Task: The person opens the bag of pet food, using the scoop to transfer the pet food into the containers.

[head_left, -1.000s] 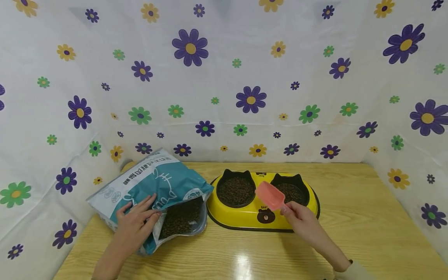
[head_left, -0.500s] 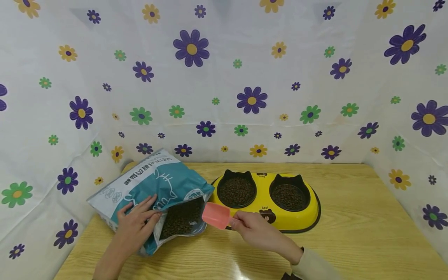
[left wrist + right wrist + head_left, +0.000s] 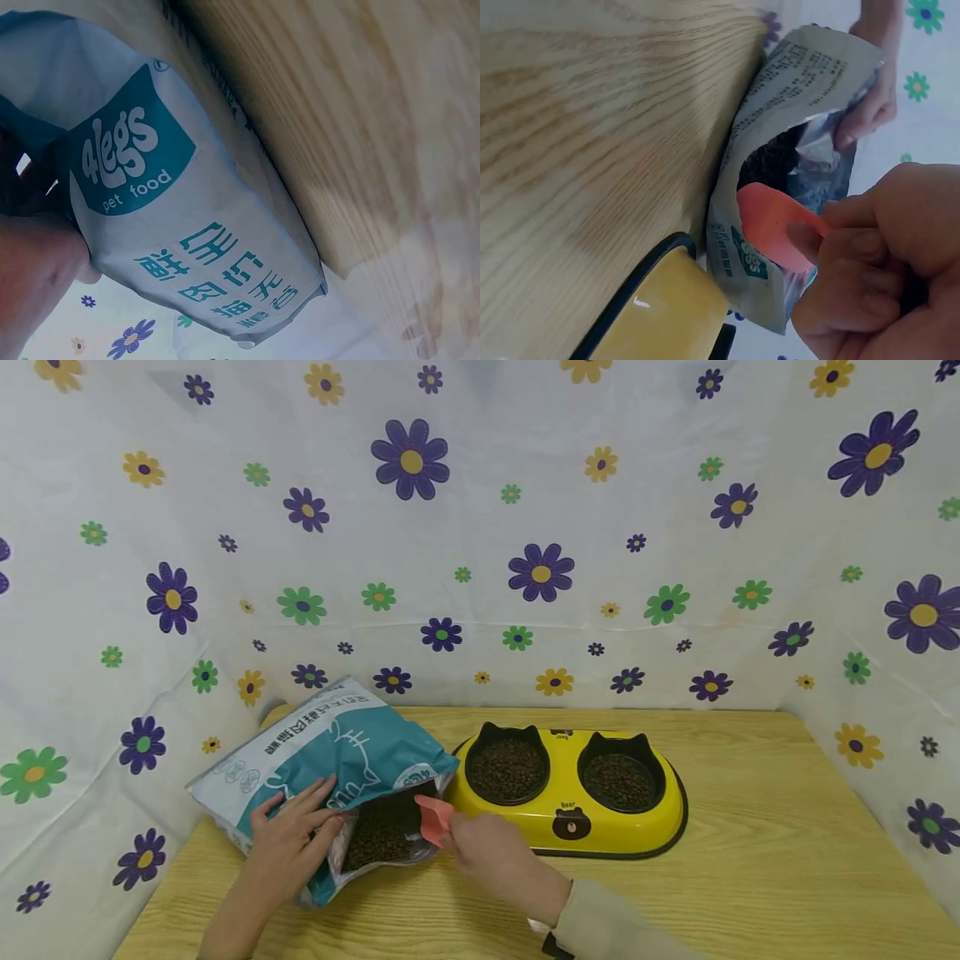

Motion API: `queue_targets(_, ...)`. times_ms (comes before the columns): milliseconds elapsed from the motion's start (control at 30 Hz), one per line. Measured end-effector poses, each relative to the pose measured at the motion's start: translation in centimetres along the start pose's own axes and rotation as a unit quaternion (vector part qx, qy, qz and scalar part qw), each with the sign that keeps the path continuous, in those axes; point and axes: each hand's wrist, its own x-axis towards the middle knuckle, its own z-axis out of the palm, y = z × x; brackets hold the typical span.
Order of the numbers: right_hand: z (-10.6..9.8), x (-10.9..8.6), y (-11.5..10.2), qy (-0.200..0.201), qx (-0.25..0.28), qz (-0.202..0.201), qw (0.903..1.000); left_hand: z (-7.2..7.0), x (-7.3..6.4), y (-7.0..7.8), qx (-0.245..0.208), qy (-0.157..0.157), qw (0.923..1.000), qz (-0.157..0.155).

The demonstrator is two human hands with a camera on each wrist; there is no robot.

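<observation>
A blue-and-white pet food bag (image 3: 375, 735) lies on its side at the left of the table, its mouth facing me with brown kibble (image 3: 378, 843) inside. My left hand (image 3: 296, 839) holds the bag near the upper edge of its mouth; in the left wrist view its fingers are mostly hidden. By its handle, my right hand (image 3: 498, 860) grips a pink scoop (image 3: 433, 820), whose front end is within the bag's mouth. The right wrist view shows the scoop (image 3: 772, 225) inside the opening, close to the bag's wall. What the scoop contains cannot be seen.
Right of the bag stands a yellow double feeder (image 3: 558, 827). Its two black cat-eared bowls, the left bowl (image 3: 545, 752) and the right bowl (image 3: 654, 768), both contain kibble. A flower-print cloth (image 3: 480, 527) hangs behind and beside the wooden table (image 3: 765, 827).
My right hand has carried the scoop leftward from over the right bowl, past the feeder's front, into the bag's mouth. My left hand and the bag have stayed in place.
</observation>
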Motion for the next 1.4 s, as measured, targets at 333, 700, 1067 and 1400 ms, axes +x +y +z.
queue_targets(333, 1.8, 0.9, -1.1, 0.113, -0.29, -0.056, 0.9488, -0.1, -0.1, 0.1, 0.006, -0.013, 0.9999, -0.001)
queue_targets(700, 3.9, 1.4, -1.3, 0.08, -0.241, -0.027, 0.9668, 0.3, -0.2, 0.1, 0.004, -0.008, 0.9999, -0.007)
queue_targets(1067, 3.1, 1.8, -0.5, 0.017, 0.154, 0.039, 0.9871, 0.1, 0.0, 0.1, -0.004, 0.005, 1.0, -0.006)
queue_targets(1400, 3.6, 1.6, 0.1, -0.032, 0.374, 0.088, 0.9225, 0.2, -0.2, 0.1, -0.001, 0.004, 1.0, -0.002)
